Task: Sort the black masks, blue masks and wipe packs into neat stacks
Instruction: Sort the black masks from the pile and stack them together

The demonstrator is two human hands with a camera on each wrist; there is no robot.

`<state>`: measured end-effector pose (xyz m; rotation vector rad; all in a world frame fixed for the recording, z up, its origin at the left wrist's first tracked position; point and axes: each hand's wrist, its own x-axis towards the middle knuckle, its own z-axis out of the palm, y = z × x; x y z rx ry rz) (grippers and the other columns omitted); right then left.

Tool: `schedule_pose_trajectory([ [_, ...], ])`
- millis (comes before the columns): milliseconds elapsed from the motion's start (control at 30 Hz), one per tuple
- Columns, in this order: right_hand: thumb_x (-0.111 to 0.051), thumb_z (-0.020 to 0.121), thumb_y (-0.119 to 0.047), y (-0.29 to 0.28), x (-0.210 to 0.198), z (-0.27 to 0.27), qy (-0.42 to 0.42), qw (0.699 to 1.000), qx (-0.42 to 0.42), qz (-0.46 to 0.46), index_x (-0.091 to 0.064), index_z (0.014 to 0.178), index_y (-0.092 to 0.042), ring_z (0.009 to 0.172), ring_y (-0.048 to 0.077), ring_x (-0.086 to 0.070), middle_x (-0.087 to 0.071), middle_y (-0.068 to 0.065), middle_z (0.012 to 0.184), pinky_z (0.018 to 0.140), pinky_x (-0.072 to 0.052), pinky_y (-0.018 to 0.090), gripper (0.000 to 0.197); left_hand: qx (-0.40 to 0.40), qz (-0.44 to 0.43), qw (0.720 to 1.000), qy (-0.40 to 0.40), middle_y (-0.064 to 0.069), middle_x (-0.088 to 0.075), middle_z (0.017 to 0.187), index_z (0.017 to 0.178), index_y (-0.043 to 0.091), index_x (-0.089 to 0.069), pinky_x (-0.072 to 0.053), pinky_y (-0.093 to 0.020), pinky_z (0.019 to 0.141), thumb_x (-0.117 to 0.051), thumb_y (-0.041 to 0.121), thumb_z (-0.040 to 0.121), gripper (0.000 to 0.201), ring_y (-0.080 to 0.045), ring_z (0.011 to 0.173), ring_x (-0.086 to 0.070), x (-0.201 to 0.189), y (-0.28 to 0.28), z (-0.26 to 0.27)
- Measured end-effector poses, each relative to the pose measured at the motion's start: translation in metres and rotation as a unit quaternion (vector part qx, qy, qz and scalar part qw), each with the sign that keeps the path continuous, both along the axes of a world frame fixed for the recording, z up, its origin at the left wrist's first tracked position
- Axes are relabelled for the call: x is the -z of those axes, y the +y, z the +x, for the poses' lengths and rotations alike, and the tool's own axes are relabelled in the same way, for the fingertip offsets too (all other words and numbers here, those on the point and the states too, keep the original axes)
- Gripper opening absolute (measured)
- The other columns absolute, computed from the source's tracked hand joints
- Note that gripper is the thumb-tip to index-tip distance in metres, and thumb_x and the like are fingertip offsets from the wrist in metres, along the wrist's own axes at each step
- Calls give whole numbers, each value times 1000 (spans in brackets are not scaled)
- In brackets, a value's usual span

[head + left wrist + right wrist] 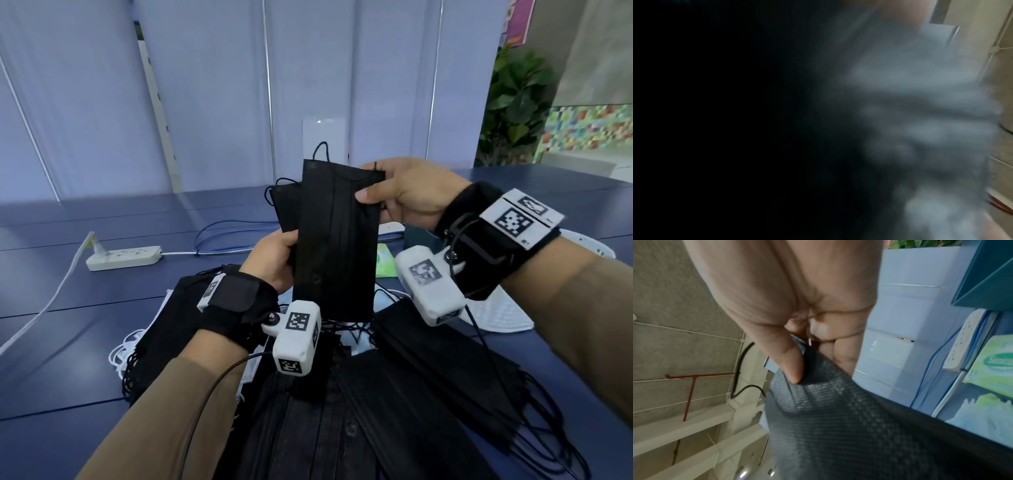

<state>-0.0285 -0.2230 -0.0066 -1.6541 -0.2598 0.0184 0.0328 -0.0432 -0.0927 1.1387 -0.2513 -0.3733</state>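
Head view: my right hand (407, 192) pinches the upper right edge of a flat, pleated black fabric mask (337, 240), thumb on its front and fingers behind, so this grip is clamped on the mask. My left hand (274, 263) holds the mask's lower left edge, along with a second black mask (286, 205) fanned out behind it; this grip too is closed on the fabric. Both masks are raised upright above the dark blue tabletop (102, 308), clear of everything lying on it.

Below my wrists a loose heap of black masks (428, 377) spreads across the near tabletop, their ear loops trailing to the right. Pale blue masks (383, 301) show through gaps in the heap. A further pile of black masks (161, 329) lies to the left over white ear loops. A green wipe pack (385, 263) lies just beyond the heap, partly hidden by the right wrist camera. A white cup-shaped mask (496, 315) lies under my right forearm.

Right wrist view: the thumb (789, 360) presses into the woven black fabric (859, 426); the green wipe pack (995, 369) and a white power strip (964, 340) lie at the right edge.

Left wrist view: dark and blurred; I cannot tell the fingers apart there.

Farther back, another white power strip (123, 257) rests on the tabletop, with a green potted plant (513, 102) at the right.
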Motion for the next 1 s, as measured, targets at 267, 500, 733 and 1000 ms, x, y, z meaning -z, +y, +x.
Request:
schedule_pose_trajectory([
  [267,-55,83,12,22,6,34,0,975,129,-182,-56,79,-6,77,26,-56,-55,12,79,68,-50,36,18,61,-41,997,37,-12,-71,90,101,3,-66,-58,-35,73,-45,29,97,34,-22,79,-70,-3,-7,-7],
  [500,-64,80,4,27,13,43,-48,923,197,-326,-51,75,-14,60,15,-46,-46,0,66,44,-41,14,23,121,-55,990,47,-14,-67,115,124,8,-57,-53,-39,90,-29,62,89,70,-24,103,-66,-4,-2,-3],
  [733,-72,81,-23,6,33,8,3,909,241,-340,-37,128,-14,69,18,-50,-45,2,94,51,-49,27,58,49,73,996,16,-9,-72,70,93,2,-62,-59,-31,58,-45,2,94,17,-18,61,-69,1,-1,-6],
  [1000,-58,87,-48,20,85,-48,210,652,-19,-728,-53,108,-6,56,13,-45,-50,2,72,38,-37,20,47,2,11,997,73,-11,-69,101,116,5,-58,-55,-39,60,-43,18,99,26,-23,81,-70,-10,24,8],
])
